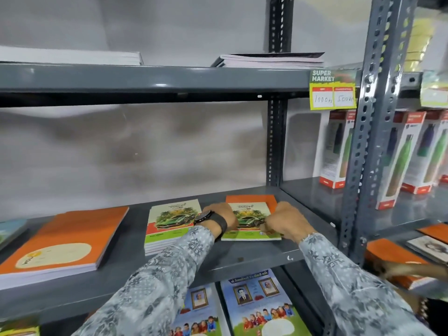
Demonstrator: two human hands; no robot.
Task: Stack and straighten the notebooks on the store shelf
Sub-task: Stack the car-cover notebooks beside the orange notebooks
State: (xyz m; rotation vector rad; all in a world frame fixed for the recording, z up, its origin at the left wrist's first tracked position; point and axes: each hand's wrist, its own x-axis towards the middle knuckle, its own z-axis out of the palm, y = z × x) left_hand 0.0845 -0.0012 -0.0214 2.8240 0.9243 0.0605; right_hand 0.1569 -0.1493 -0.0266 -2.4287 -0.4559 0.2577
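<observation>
**Squaring the car-cover notebook on the shelf**

Both hands down on the small pile at the right end of the shelf (pixel 242 257). Left hand (pixel 219 215), fingers curled, pressed against the left edge of the car-cover notebook (pixel 249 220); right hand (pixel 287 220) closed in a loose fist, seemingly pinching the right front corner of that same cover. Gripped from both sides, probably to slide the top book square over the orange notebook (pixel 251 198) underneath, whose far edge and right corner poke out beyond the fingers. Just left of the left wrist, a second stack of car-cover notebooks (pixel 169 224), several deep and fairly even. Further left, well apart from the hands, a big orange pile (pixel 65 241) lying skewed. Straightening apparently mid-way: right pile under adjustment, left pile untouched.
</observation>
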